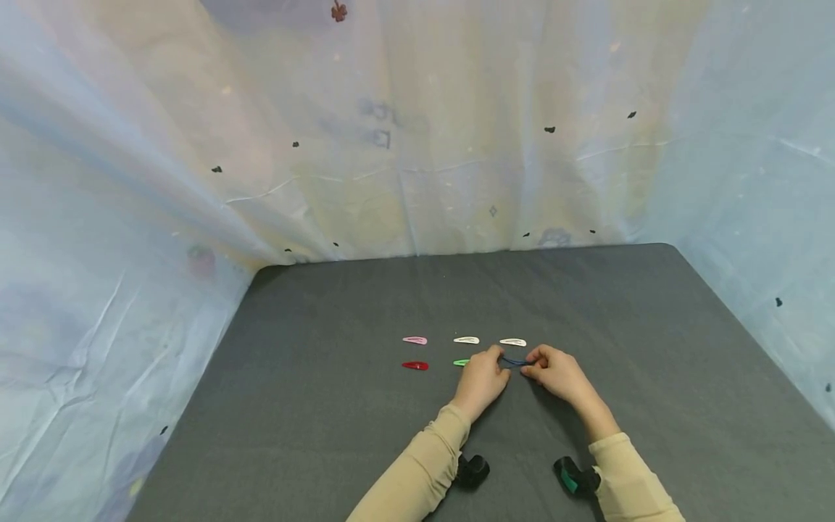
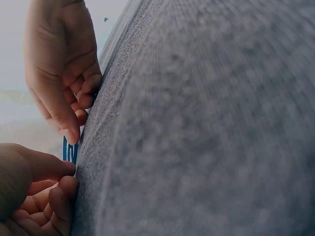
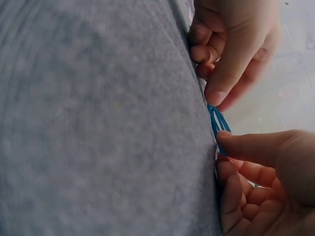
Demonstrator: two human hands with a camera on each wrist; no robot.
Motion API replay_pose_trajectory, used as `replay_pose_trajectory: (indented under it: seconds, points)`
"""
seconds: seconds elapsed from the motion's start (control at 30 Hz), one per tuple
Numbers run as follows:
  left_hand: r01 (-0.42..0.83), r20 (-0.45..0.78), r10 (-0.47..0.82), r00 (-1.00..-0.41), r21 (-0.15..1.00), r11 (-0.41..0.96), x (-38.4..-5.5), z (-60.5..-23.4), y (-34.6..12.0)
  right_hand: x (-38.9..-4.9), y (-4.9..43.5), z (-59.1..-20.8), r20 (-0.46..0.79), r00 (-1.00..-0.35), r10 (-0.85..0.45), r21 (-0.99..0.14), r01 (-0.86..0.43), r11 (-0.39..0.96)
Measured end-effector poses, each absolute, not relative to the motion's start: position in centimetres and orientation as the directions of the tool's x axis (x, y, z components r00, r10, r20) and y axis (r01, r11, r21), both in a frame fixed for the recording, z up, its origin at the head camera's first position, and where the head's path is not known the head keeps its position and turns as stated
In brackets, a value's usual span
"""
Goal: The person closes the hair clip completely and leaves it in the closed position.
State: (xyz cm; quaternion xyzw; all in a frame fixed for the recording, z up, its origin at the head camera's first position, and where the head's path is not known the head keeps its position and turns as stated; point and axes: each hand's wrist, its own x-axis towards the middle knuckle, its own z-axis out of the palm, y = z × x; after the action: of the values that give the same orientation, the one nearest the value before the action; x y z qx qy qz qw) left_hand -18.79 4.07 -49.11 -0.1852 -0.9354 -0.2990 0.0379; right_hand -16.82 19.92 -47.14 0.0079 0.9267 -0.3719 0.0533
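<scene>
A blue snap hair clip [image 1: 517, 362] [image 2: 70, 151] [image 3: 220, 119] lies stretched between both hands, low over the grey cloth. My left hand [image 1: 481, 380] pinches one end between thumb and fingers. At the opposite end, my right hand [image 1: 554, 371] pinches it the same way. Partly covered by the left hand is a green hair clip [image 1: 460, 362], with a red hair clip [image 1: 415, 365] to its left. Behind them run a pink clip [image 1: 414, 340], a whitish clip [image 1: 466, 340] and a cream clip [image 1: 513, 342] in a row.
The dark grey cloth-covered table [image 1: 313, 420] spreads around the hands. A pale patterned curtain [image 1: 417, 145] encloses its back and sides. Black wrist devices [image 1: 472, 472] sit below both forearms, close to the table.
</scene>
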Motion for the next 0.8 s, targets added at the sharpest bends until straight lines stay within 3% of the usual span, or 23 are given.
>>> replay_pose_trajectory:
  seconds: [0.8]
  points:
    - [0.446,0.323,0.317,-0.892,0.504,0.739,-18.54,-49.49,4.05,-16.87,19.66,-47.44,-0.039,-0.999,0.033,-0.697,0.051,0.715]
